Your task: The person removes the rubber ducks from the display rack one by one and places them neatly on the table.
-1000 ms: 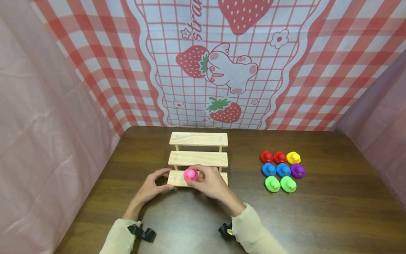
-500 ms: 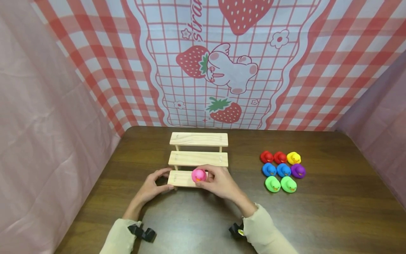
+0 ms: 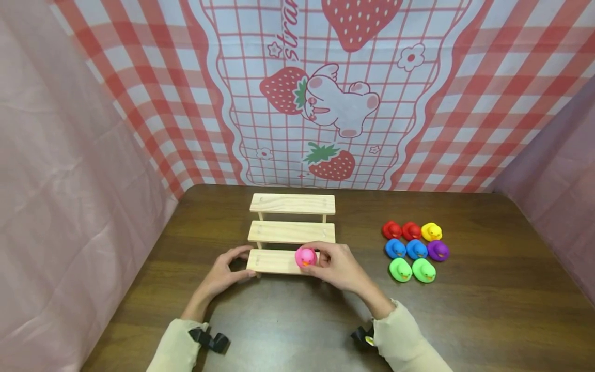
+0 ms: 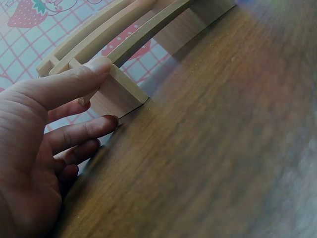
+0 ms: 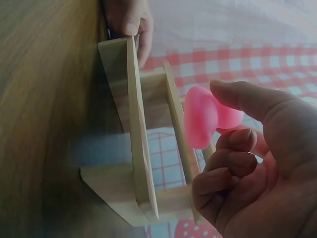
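Note:
A three-tier wooden shelf stand [image 3: 275, 262] stands on the table. My left hand [image 3: 223, 269] holds its left end at the lowest tier. In the left wrist view the thumb [image 4: 74, 82] lies on the tier's front corner, with the other fingers around the end. With thumb and fingertips my right hand [image 3: 338, 266] pinches a pink rubber duck [image 3: 305, 257] over the right part of the lowest tier. From the right wrist the duck [image 5: 200, 116] appears raised off that board [image 5: 138, 134], and the remaining fingers are curled.
Right of the stand sit several rubber ducks in rows: two red [image 3: 392, 230], one yellow [image 3: 432, 231], two blue [image 3: 395, 249], one purple [image 3: 438, 250] and two green [image 3: 401, 269]. A checked strawberry cloth [image 3: 325, 103] hangs behind the brown table [image 3: 279, 330].
The right hand has moved to the right along the lowest tier, carrying the pink duck from near its middle toward its right end. My left hand stays in place.

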Tool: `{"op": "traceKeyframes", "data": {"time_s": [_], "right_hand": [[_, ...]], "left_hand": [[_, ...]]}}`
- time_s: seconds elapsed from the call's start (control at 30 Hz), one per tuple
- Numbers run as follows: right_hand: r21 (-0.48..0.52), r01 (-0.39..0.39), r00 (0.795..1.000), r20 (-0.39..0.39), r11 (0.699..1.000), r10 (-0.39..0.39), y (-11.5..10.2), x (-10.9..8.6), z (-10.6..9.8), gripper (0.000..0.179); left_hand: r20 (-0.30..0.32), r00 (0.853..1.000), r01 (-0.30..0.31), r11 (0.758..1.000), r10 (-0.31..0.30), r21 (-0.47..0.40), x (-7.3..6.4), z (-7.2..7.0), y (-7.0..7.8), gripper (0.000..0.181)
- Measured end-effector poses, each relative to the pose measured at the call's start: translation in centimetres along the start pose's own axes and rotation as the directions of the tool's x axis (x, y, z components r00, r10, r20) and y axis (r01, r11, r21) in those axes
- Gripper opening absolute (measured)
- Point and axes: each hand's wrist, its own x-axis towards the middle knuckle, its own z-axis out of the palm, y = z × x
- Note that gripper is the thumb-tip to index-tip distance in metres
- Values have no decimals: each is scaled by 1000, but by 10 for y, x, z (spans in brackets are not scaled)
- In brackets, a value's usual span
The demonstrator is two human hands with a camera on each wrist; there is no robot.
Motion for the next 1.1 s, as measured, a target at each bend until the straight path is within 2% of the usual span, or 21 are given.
{"op": "traceKeyframes", "data": {"time_s": [0.37, 0.67, 0.87, 1.1], "right_hand": [[-14, -34, 999, 28, 999, 34, 12, -12, -21, 33], [-50, -20, 1000, 6, 999, 20, 22, -25, -38, 38], [-84, 1, 1000, -8, 996, -2, 30, -32, -49, 35], [-94, 9, 1000, 8, 995, -8, 36, -40, -63, 35]], "left_hand": [[-7, 1000, 6, 1000, -6, 4, 1, 0, 0, 59], [1, 1000, 9, 1000, -9, -6, 0, 0, 1, 59], [2, 1000, -19, 1000, 19, 12, 0, -1, 0, 59], [1, 1000, -14, 1000, 14, 9, 0, -1, 1, 60]]}}
